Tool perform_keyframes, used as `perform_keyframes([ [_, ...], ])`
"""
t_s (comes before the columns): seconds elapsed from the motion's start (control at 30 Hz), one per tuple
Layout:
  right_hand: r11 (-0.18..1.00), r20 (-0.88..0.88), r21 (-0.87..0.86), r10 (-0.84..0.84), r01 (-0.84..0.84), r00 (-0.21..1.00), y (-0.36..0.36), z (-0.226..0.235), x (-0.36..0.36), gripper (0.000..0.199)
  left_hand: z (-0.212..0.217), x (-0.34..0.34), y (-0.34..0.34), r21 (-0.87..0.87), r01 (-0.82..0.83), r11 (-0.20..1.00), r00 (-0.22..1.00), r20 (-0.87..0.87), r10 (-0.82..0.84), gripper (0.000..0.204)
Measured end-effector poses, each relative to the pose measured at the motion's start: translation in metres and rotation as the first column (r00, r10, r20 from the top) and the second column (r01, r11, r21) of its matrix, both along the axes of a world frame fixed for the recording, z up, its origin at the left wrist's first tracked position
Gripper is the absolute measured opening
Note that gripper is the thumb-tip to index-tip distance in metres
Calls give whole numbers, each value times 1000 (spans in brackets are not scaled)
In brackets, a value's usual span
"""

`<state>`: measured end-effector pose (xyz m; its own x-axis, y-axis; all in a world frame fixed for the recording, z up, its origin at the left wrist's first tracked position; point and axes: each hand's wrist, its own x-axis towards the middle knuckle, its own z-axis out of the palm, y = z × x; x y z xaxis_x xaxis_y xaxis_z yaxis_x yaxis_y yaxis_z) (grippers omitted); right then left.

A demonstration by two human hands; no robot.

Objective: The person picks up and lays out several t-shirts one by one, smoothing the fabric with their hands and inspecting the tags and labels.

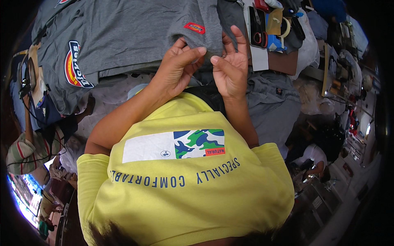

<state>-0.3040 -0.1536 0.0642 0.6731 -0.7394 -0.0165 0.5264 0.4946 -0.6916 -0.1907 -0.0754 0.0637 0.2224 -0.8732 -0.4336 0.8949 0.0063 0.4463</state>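
Note:
A grey garment [135, 39] lies spread in front of me, with a small red label patch and a larger colourful patch on it. At its near edge, just below the red patch, my left hand [174, 71] is closed, thumb against the bent fingers, with the cloth's edge pinched in it. My right hand [232, 74] is beside the same edge, palm turned up. Its thumb points toward the left hand and its longer fingers stretch up, apart from the thumb. Cloth partly hides the fingertips of both hands.
Scissors [257, 30] with red-and-black handles lie at the right rear, beside a tape roll [285, 28] and small packets. More grey cloth [273, 104] drapes at my right. A person in a striped top [35, 151] is at far left; another in white [314, 158] is at right.

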Motion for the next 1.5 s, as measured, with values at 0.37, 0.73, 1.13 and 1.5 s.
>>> perform_keyframes([
  [0.37,999,25,43,13,-14,1000,-2,-3,-2,70,0,-2,0,-44,-14,999,998,56,17,41],
  [0.73,996,-71,34,-75,77,995,-2,1,1,61,0,-1,0,-38,-52,998,969,241,60,42],
  [1.13,967,-229,-222,-178,126,957,-1,-2,4,66,-2,0,3,-31,-24,999,957,287,32,41],
  [1.5,920,-176,-390,-117,39,977,4,2,7,64,-19,10,7,140,101,985,995,8,-103,36],
])
